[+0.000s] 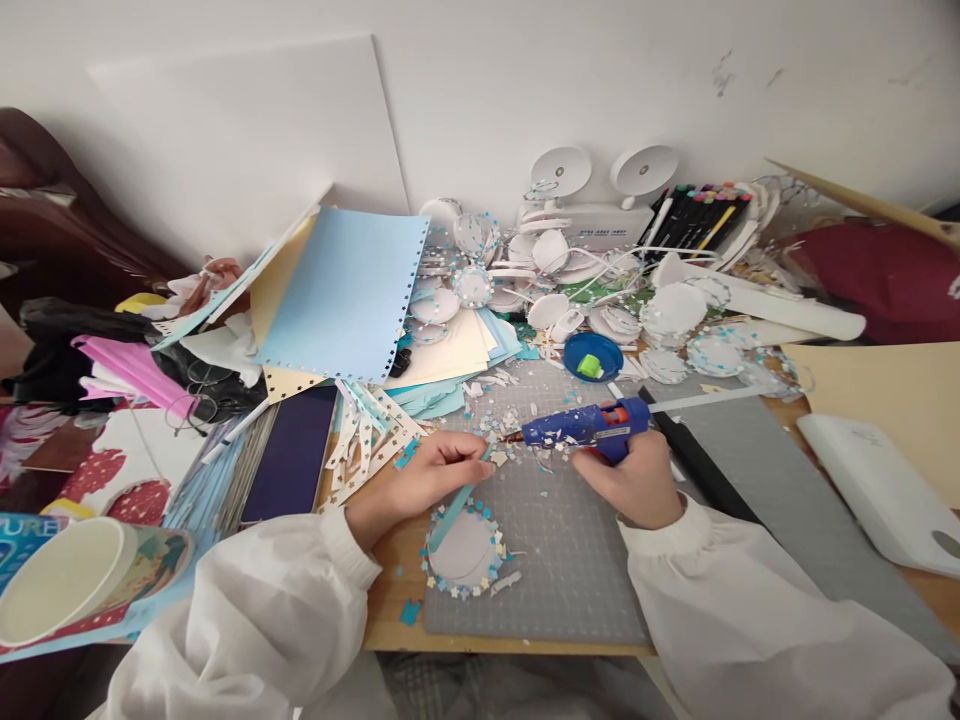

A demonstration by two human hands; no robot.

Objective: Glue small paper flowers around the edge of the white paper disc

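While pinching a blue strip (452, 515) between the thumb and fingers of the left hand (429, 478), near the left side of the cutting mat (555, 595), clasping a glue gun (562, 430) in the right hand (645, 482), closed around its handle over the mat's middle. Aiming the nozzle leftward, close beside the left fingertips; impossible to tell whether touching the strip. Next outward, see a white round (466, 550) on the mat's near left corner, overlapped along its left side by the strip's lower end. Judging by the stars around most of its rim, apparently well along with this one; seemingly left unfixed at the held end of the strip. Beyond the mat's far edge, see more star-edged rounds (474, 287), looking finished, heaped among plain white rounds (677, 308), looking undecorated. Scattered over the mat's far part, see paper scraps (514, 395).
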